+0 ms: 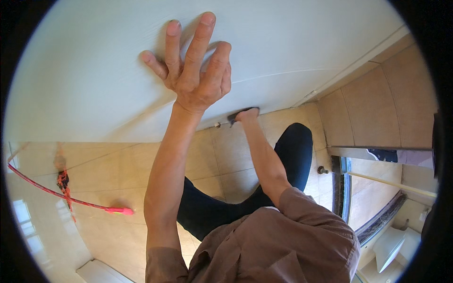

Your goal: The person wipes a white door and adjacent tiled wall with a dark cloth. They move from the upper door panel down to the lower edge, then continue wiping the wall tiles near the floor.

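Note:
Before me stands a large flat white panel (283,42), seemingly a door. My left hand (198,67) presses on it with fingers spread and holds nothing. Lower down, my right hand (249,114) is at the panel's bottom edge, closed on a dark, thin object (242,113) whose kind I cannot tell. A small white piece (217,125), perhaps a stopper, sits near that edge, left of my right hand.
Beige tiles cover the floor (235,152). At the left lies a pink-ended broom or mop (120,211) with a red handle. A metal doorstop (322,170) stands right of my knee, beside a dark-framed doorway (338,187). Tiled wall (368,102) rises at the right.

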Demonstrator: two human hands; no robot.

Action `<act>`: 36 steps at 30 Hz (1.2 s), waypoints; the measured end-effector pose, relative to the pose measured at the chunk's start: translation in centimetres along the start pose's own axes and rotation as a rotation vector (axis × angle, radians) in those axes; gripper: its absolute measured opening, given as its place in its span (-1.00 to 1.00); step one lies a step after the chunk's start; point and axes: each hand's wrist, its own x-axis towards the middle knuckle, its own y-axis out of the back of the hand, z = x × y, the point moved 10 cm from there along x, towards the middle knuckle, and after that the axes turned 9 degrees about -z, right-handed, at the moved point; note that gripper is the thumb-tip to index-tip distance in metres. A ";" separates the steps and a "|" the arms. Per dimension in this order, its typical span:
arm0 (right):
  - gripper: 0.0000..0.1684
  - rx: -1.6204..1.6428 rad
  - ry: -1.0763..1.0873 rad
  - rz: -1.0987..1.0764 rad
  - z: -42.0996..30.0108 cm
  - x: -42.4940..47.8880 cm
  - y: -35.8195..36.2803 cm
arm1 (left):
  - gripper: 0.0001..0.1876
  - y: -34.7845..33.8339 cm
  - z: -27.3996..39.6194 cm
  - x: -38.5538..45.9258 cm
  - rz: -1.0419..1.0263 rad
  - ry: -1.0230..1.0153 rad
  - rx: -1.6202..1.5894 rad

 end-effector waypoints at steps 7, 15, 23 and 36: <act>-0.42 -0.284 0.619 0.192 -20.2 -2.6 -7.8 | -0.82 0.4 0.2 0.7 0.031 0.084 -0.036; -0.23 -1.376 1.130 0.123 -5.9 -16.8 -17.3 | -0.84 0.4 0.2 0.4 0.012 0.073 -0.052; -0.25 -1.442 1.548 -0.053 -14.4 -19.7 -27.3 | -0.88 0.3 0.3 0.2 -0.039 0.004 -0.047; -0.25 -0.571 0.658 0.347 -16.4 -4.0 -3.1 | -0.86 1.2 0.7 1.2 0.009 0.007 -0.031</act>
